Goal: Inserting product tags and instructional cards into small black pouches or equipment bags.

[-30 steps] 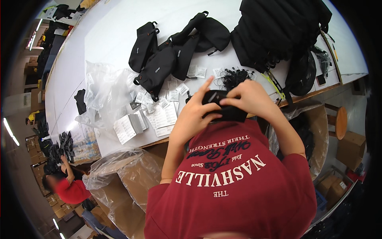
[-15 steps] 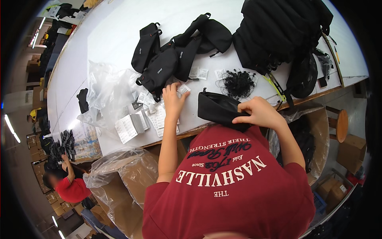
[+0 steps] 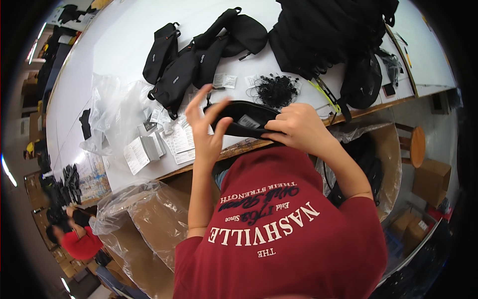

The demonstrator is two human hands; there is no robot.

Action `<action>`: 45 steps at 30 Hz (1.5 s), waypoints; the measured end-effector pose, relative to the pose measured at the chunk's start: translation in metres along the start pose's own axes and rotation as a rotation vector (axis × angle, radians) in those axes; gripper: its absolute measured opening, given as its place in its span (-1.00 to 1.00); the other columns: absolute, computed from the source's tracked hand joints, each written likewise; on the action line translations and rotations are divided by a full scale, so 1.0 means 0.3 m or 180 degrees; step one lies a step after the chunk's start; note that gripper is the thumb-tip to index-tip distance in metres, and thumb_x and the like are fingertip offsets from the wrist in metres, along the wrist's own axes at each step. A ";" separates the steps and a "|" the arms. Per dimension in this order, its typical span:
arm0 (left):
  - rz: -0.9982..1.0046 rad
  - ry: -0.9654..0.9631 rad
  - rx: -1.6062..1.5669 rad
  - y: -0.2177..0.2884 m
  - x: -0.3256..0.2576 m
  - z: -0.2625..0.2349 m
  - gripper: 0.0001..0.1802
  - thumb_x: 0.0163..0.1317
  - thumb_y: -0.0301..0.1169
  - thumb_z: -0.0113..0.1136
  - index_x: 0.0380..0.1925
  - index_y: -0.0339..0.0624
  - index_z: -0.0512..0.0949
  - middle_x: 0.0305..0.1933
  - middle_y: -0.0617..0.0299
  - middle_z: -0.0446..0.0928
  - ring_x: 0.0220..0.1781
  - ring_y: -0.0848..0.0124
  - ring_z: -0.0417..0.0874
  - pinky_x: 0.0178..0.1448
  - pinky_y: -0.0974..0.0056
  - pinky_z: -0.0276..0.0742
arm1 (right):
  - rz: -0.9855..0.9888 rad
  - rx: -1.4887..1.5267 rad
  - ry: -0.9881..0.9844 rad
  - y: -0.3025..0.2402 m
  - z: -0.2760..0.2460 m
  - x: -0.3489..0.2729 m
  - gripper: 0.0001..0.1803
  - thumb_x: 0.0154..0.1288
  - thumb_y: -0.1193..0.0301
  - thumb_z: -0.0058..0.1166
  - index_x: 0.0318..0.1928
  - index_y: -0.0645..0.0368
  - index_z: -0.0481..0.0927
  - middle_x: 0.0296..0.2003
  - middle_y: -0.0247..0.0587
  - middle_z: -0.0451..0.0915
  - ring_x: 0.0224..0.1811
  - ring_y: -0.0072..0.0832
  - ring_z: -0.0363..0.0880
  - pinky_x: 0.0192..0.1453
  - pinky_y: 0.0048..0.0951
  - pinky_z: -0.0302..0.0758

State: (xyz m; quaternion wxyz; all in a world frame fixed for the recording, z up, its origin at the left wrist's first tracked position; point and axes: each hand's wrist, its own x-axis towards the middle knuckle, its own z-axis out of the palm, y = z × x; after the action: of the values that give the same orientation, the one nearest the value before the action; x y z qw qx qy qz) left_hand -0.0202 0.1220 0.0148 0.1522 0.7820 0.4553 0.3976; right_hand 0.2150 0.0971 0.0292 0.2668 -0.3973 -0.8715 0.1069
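A black zip pouch (image 3: 237, 130) is at the table's near edge, its mouth gaping upward. Inside it lies a small white printed label (image 3: 247, 121). My right hand (image 3: 300, 128) pinches the pouch's rim at the right end, thumb on one side and fingers on the other. Over the left end, my left hand (image 3: 205, 123) has its fingers spread and somewhat blurred, holding nothing; whether it touches the pouch I cannot tell. Stacks of white printed labels (image 3: 141, 154) and loose label sheets (image 3: 180, 144) sit left of my left hand.
Beyond are several black pouches (image 3: 175, 77), a tangle of black cords (image 3: 275, 91) and a big pile of black bags (image 3: 328, 37). Clear plastic (image 3: 117, 107) covers the left of the white table (image 3: 119, 45). Plastic-lined cartons (image 3: 149, 214) stand below. A person in red (image 3: 79, 241) is far left.
My left hand has come from the labels to the pouch's left end, its fingers now spread. A white label now shows inside the pouch, whose mouth gapes wider. The view has shifted slightly.
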 end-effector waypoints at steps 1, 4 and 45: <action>-0.0428 0.0580 -0.0479 -0.010 -0.040 0.014 -0.52 0.11 -0.18 0.31 0.00 -0.13 0.50 0.25 0.11 0.31 0.33 0.21 0.24 0.36 0.17 0.10 | -0.0069 0.0017 -0.0012 -0.006 0.007 0.002 -0.80 -0.03 0.23 0.32 -0.52 0.03 0.61 -0.71 -0.38 0.44 -0.61 -0.38 0.46 -0.51 -0.36 0.31; -0.1243 0.1285 -0.3102 -0.032 -0.152 0.072 -0.17 0.11 -0.12 0.36 0.28 -0.16 0.15 0.30 0.17 0.25 0.29 0.27 0.31 0.37 0.18 0.20 | -0.0023 0.0262 0.0584 -0.050 0.031 -0.005 -0.82 -0.08 0.27 0.37 -0.49 0.03 0.66 -0.72 -0.40 0.43 -0.64 -0.43 0.40 -0.54 -0.41 0.27; -0.3538 -0.0238 -0.4518 0.128 -0.309 0.127 -0.54 -0.02 -0.51 0.32 -0.05 -0.35 0.49 -0.19 0.15 0.59 -0.21 0.41 0.64 -0.08 0.35 0.57 | 0.1230 0.1401 0.0515 -0.045 0.074 -0.040 -0.90 0.18 0.57 0.15 -0.27 0.23 0.54 -0.36 -0.26 0.57 -0.42 -0.49 0.56 -0.39 -0.52 0.47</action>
State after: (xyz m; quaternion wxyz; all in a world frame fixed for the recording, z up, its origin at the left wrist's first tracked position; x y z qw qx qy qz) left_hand 0.0064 0.0287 -0.0312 0.7840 0.1837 0.4098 0.4285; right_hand 0.2007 0.0799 0.0114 0.3898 -0.4957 -0.7116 0.3099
